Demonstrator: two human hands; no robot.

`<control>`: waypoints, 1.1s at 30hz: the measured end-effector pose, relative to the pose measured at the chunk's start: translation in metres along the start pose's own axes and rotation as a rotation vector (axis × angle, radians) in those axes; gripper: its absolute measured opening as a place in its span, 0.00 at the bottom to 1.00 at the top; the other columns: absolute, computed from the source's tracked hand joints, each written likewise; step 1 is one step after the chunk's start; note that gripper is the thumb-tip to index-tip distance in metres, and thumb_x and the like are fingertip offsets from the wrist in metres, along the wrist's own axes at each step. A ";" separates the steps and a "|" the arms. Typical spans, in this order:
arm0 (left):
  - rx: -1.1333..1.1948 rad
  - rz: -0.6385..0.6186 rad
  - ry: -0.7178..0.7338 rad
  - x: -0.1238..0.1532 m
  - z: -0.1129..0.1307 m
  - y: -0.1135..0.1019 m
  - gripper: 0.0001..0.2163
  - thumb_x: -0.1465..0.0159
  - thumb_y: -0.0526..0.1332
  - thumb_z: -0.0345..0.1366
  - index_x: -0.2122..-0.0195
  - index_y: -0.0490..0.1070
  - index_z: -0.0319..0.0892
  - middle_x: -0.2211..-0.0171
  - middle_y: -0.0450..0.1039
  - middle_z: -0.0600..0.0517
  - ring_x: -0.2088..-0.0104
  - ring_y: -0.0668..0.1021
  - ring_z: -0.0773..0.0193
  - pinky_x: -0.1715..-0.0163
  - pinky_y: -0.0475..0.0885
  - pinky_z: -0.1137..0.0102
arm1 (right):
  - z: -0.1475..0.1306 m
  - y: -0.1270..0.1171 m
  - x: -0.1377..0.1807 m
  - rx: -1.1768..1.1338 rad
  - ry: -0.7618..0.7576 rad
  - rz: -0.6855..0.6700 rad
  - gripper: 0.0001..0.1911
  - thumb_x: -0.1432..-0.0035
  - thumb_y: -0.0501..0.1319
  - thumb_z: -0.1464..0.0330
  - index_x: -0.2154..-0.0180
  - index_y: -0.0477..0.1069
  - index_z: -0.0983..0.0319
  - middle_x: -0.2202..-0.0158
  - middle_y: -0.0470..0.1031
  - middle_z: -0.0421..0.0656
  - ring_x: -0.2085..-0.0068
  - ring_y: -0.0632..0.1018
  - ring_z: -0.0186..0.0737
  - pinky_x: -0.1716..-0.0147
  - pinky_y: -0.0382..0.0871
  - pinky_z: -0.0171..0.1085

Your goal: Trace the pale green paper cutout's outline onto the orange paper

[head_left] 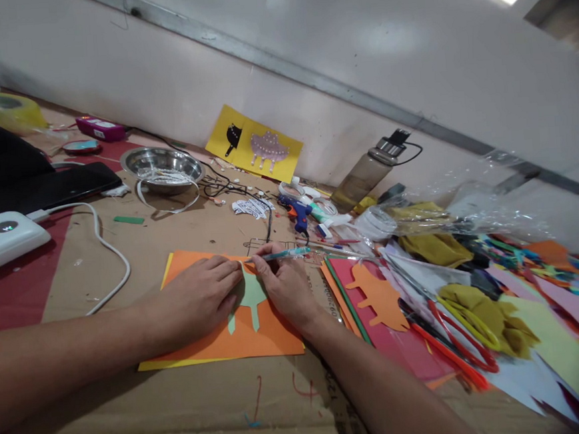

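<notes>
My left hand [199,296] lies flat, fingers stretched out, pressing a pale green paper cut-out [251,299] onto an orange sheet [239,338] on the cardboard-covered table. My right hand [285,285] is closed round a light teal pen [286,253], whose tip touches the top edge of the green cut-out. The fingertips of both hands almost meet over the cut-out. A yellow sheet peeks out under the orange one.
Red-handled scissors [460,344] and an orange cut-out [379,297] on a red sheet lie to the right among coloured paper scraps. Behind are a blue glue gun [298,211], a metal bowl [161,163], a bottle [366,174], a yellow card [254,144], a white device [1,240] with cable.
</notes>
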State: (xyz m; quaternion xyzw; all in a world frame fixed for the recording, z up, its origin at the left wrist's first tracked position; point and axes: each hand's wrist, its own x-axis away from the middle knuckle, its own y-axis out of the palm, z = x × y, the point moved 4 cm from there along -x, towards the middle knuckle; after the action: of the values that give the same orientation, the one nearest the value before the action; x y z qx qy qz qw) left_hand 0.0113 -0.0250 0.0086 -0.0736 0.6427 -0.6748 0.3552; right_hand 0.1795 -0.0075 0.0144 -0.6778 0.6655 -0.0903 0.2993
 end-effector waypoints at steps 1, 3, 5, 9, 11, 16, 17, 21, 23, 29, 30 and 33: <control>-0.001 -0.002 -0.002 0.000 0.000 0.000 0.04 0.28 0.60 0.29 0.58 0.75 0.39 0.60 0.80 0.46 0.59 0.79 0.54 0.54 0.77 0.59 | 0.000 0.000 0.000 -0.001 0.001 0.000 0.08 0.35 0.59 0.59 0.66 0.70 0.55 0.69 0.81 0.41 0.66 0.80 0.44 0.64 0.72 0.40; -0.004 -0.006 -0.008 0.001 -0.001 0.002 0.05 0.28 0.60 0.30 0.57 0.75 0.38 0.58 0.80 0.45 0.58 0.79 0.53 0.53 0.77 0.58 | 0.000 0.000 0.000 0.004 0.002 -0.003 0.09 0.35 0.59 0.59 0.66 0.70 0.54 0.69 0.81 0.41 0.67 0.80 0.44 0.64 0.71 0.40; -0.007 -0.010 -0.010 0.002 -0.001 0.003 0.05 0.28 0.59 0.29 0.56 0.75 0.38 0.57 0.81 0.45 0.57 0.79 0.52 0.51 0.77 0.57 | 0.000 0.001 0.000 0.011 0.004 -0.010 0.09 0.35 0.58 0.59 0.66 0.70 0.55 0.69 0.81 0.41 0.67 0.80 0.44 0.64 0.71 0.40; -0.012 -0.012 -0.012 0.002 -0.002 0.005 0.05 0.28 0.59 0.30 0.57 0.75 0.39 0.58 0.81 0.45 0.57 0.79 0.52 0.52 0.77 0.57 | 0.000 0.001 0.000 0.008 0.000 -0.011 0.08 0.36 0.59 0.59 0.66 0.70 0.55 0.69 0.80 0.41 0.67 0.80 0.44 0.64 0.71 0.40; -0.010 -0.010 -0.012 0.002 -0.001 0.004 0.05 0.28 0.59 0.29 0.57 0.75 0.39 0.58 0.81 0.45 0.57 0.79 0.53 0.53 0.76 0.58 | 0.000 0.001 -0.001 0.002 0.002 -0.010 0.09 0.35 0.59 0.59 0.66 0.70 0.55 0.69 0.80 0.41 0.67 0.80 0.44 0.64 0.71 0.40; -0.001 -0.006 -0.016 0.001 -0.001 0.003 0.06 0.27 0.58 0.30 0.57 0.75 0.38 0.58 0.81 0.46 0.58 0.79 0.54 0.53 0.76 0.59 | 0.000 0.001 -0.001 0.015 0.002 -0.008 0.08 0.36 0.59 0.59 0.66 0.70 0.55 0.69 0.81 0.42 0.66 0.80 0.45 0.63 0.72 0.41; 0.001 -0.006 -0.015 0.001 -0.001 0.003 0.06 0.27 0.59 0.30 0.56 0.75 0.38 0.58 0.81 0.45 0.58 0.79 0.54 0.53 0.76 0.59 | 0.000 0.001 -0.001 0.019 -0.001 -0.008 0.08 0.36 0.59 0.59 0.66 0.70 0.55 0.68 0.81 0.42 0.66 0.80 0.45 0.62 0.72 0.41; 0.008 0.000 -0.018 0.002 -0.001 0.003 0.05 0.28 0.60 0.30 0.56 0.76 0.38 0.57 0.81 0.45 0.57 0.80 0.53 0.53 0.77 0.58 | -0.001 0.001 -0.001 0.041 0.002 -0.016 0.08 0.35 0.58 0.59 0.66 0.70 0.55 0.69 0.81 0.41 0.66 0.80 0.44 0.62 0.72 0.40; 0.008 0.004 -0.018 0.002 -0.002 0.002 0.05 0.28 0.59 0.30 0.57 0.76 0.38 0.58 0.80 0.45 0.57 0.80 0.53 0.53 0.77 0.58 | -0.001 0.001 -0.001 0.055 0.003 -0.023 0.09 0.35 0.58 0.59 0.65 0.71 0.55 0.68 0.81 0.41 0.66 0.80 0.44 0.62 0.72 0.40; 0.014 0.001 -0.014 0.000 -0.001 0.001 0.05 0.28 0.60 0.29 0.57 0.76 0.37 0.59 0.80 0.45 0.59 0.80 0.53 0.54 0.78 0.58 | -0.001 0.001 -0.001 0.077 -0.014 -0.023 0.09 0.35 0.58 0.59 0.65 0.71 0.56 0.68 0.81 0.42 0.65 0.81 0.44 0.62 0.72 0.39; 0.014 0.001 -0.014 0.000 -0.001 0.001 0.05 0.28 0.60 0.29 0.57 0.76 0.36 0.59 0.80 0.45 0.58 0.80 0.52 0.54 0.78 0.58 | -0.001 0.001 -0.001 0.080 -0.016 -0.022 0.09 0.35 0.58 0.59 0.65 0.71 0.56 0.68 0.81 0.42 0.65 0.81 0.44 0.62 0.72 0.39; 0.012 -0.001 -0.013 0.000 0.000 0.000 0.05 0.28 0.60 0.29 0.57 0.76 0.37 0.59 0.81 0.44 0.58 0.80 0.52 0.54 0.78 0.57 | -0.001 0.001 -0.001 0.086 -0.023 -0.017 0.09 0.35 0.58 0.59 0.65 0.71 0.56 0.68 0.82 0.43 0.65 0.81 0.45 0.63 0.72 0.40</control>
State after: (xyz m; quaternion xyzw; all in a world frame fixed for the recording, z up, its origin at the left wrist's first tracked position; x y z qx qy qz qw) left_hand 0.0111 -0.0251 0.0081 -0.0760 0.6363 -0.6782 0.3596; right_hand 0.1782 -0.0069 0.0153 -0.6712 0.6515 -0.1133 0.3350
